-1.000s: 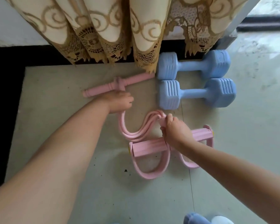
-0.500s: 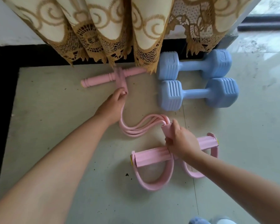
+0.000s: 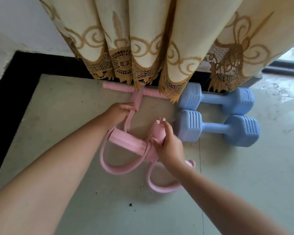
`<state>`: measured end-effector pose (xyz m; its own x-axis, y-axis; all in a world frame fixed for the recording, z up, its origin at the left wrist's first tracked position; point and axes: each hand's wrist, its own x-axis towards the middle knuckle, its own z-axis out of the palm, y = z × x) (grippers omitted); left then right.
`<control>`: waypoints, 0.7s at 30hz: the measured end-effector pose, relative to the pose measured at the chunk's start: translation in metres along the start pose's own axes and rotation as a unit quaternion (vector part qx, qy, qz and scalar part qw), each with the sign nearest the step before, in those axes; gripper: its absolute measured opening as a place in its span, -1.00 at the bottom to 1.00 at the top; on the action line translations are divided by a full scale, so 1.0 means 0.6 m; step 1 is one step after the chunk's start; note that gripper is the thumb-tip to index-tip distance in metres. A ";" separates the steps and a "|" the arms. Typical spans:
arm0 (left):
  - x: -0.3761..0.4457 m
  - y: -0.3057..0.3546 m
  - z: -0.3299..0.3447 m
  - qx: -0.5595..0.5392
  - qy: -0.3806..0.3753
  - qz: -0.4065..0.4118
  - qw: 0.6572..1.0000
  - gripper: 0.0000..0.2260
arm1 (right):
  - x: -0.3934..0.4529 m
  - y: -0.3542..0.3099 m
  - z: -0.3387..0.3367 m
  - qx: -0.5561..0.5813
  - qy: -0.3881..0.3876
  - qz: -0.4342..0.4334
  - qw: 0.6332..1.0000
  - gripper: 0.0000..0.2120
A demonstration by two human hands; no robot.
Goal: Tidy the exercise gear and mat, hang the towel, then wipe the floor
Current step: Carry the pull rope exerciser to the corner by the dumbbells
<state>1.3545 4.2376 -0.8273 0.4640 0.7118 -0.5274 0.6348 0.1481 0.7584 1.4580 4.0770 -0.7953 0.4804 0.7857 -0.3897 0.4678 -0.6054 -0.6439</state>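
Both forearms outstretched — left hand pinching tubes, right hand gripping them

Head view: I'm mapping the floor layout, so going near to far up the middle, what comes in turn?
Pink foot loops → pink pedal bar → pink handle bar → curtain.

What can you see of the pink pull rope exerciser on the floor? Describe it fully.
The pink pull rope exerciser looks like soft foam and rubber. Its thin handle bar lies by the curtain hem. The tubes run to a padded foot bar with two strap loops. The left hand grips the tubes near the handle; the right hand holds the folded middle. It lies beside two blue dumbbells.
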 end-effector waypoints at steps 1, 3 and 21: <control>0.001 0.005 -0.003 -0.007 -0.010 -0.015 1.000 -0.65 | 0.013 -0.006 0.004 -0.005 0.001 0.001 1.000 -0.42; 0.006 0.016 -0.007 0.009 -0.023 -0.028 0.999 -0.66 | 0.038 -0.013 0.012 -0.026 0.011 0.015 0.999 -0.45; -0.086 -0.031 0.000 0.160 0.107 0.032 0.981 -0.53 | 0.078 -0.005 -0.013 -0.120 0.042 -0.017 0.992 -0.76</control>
<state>1.3185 4.1981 -0.8140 0.3908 0.8452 -0.3645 0.7862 -0.1006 0.6097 1.4852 4.1145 -0.8065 0.5164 0.7988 -0.3088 0.6432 -0.5998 -0.4759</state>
